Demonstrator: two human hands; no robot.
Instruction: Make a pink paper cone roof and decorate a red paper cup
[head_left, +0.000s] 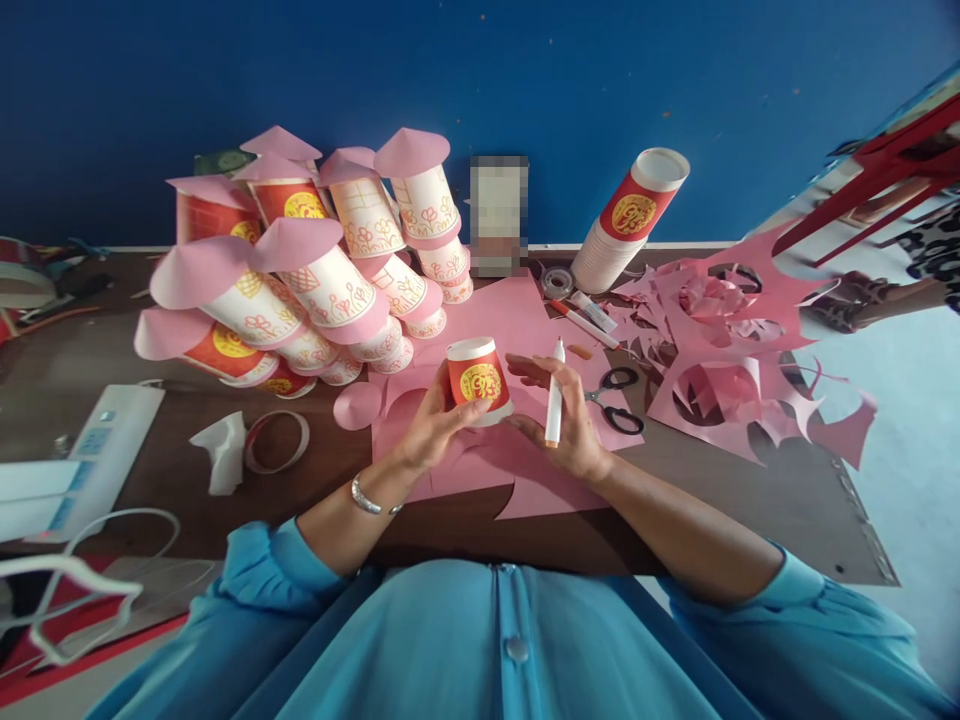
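Note:
My left hand [439,420] is wrapped round a red and white paper cup [478,372] with a yellow emblem. The cup stands narrow end up, over pink paper [480,465]. Between the fingers of my right hand [574,420] is a white marker [555,400] with an orange end, its pale tip pointing up. My right fingers are spread beside the cup, apart from it or barely touching; I cannot tell which. Black-handled scissors [619,400] lie just right of this hand, their blades partly hidden.
Paper-cup towers with pink cone roofs [315,270] crowd the left back. A tall cup stack [619,230] leans near the blue wall. Cut pink scraps [727,340], tape [556,283] and an orange-ended marker [581,322] lie right. A power strip [105,440] is left.

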